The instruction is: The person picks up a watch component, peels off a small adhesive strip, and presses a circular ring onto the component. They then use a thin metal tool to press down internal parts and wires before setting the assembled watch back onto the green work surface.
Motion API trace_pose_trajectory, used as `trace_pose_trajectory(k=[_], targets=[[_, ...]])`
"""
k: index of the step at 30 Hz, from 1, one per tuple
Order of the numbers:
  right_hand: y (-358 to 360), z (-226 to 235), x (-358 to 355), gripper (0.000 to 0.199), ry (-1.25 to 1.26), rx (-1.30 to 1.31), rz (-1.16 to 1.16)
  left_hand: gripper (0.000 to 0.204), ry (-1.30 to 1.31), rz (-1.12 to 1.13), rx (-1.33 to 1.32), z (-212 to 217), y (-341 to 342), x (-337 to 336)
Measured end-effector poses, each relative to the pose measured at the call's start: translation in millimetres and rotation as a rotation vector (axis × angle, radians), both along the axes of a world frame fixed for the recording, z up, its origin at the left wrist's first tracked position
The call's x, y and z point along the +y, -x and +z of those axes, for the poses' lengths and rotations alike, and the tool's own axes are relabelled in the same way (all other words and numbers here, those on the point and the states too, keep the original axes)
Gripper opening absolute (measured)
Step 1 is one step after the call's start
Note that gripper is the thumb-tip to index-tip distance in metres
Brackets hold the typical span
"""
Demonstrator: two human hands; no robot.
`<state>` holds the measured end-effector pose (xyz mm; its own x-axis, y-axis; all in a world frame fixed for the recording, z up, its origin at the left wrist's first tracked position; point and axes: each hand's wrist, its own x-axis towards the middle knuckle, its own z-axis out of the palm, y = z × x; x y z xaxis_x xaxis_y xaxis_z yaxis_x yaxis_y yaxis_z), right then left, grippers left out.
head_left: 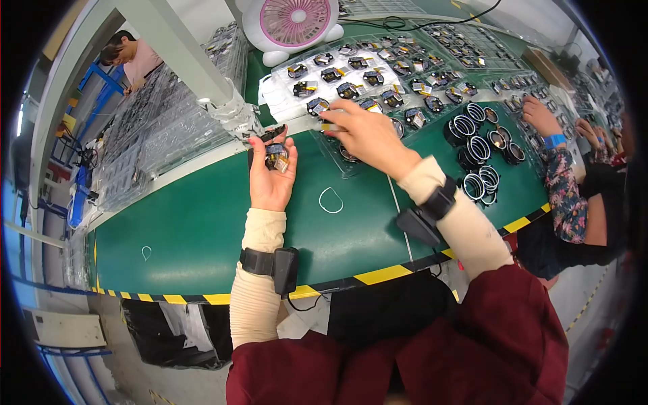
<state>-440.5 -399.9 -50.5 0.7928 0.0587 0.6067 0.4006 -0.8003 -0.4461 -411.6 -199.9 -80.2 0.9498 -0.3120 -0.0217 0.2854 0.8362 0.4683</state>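
Note:
My left hand (pixel 271 181), palm up, has its fingers and thumb around a small round electronic module (pixel 277 157) with a black rim and a silver-and-yellow piece hanging from it. A dark part also shows by its fingertips; its kind is hard to make out. My right hand (pixel 370 135) is over the near edge of the trays, finger and thumb brought together in a pinch. Something small and pale shows between them, too little of it to name. Closest to those fingertips lies another round module (pixel 317 106) on a white tray (pixel 275 98).
Black and white rings (pixel 474 150) stand in stacks on the green table (pixel 202 223), right of my right hand. Two thin white loops, one a larger loop (pixel 331 200), lie nearer me. A pink-and-white fan (pixel 294 23) and a post (pixel 182 50) stand behind. Co-workers sit at right and far left.

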Motion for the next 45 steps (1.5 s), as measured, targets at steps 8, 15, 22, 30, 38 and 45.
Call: trace_pose_trajectory(k=[8, 15, 22, 30, 38, 45], targets=[[-24, 6, -2, 0.021, 0.412, 0.215, 0.177, 0.037, -0.006, -0.012, 0.03, -8, -6, 5], [14, 25, -57, 0.02, 0.177, 0.335, -0.407, 0.036, -0.077, -0.03, 0.05, -9, -4, 4], [16, -7, -78, 0.02, 0.036, 0.393, -0.379, 0.042, -0.133, -0.012, 0.034, -6, -3, 0], [5, -5, -63, 0.018, 0.064, 0.254, -0.274, 0.037, -0.142, -0.028, 0.026, -9, -4, 2], [37, 1, 25, 0.015, -0.537, 0.217, 0.289, 0.042, 0.023, -0.16, -0.066, 4, 14, -15], [45, -13, 45, 0.015, -0.708, 0.172, 0.233, 0.047, 0.04, -0.2, -0.027, 3, 22, -23]])
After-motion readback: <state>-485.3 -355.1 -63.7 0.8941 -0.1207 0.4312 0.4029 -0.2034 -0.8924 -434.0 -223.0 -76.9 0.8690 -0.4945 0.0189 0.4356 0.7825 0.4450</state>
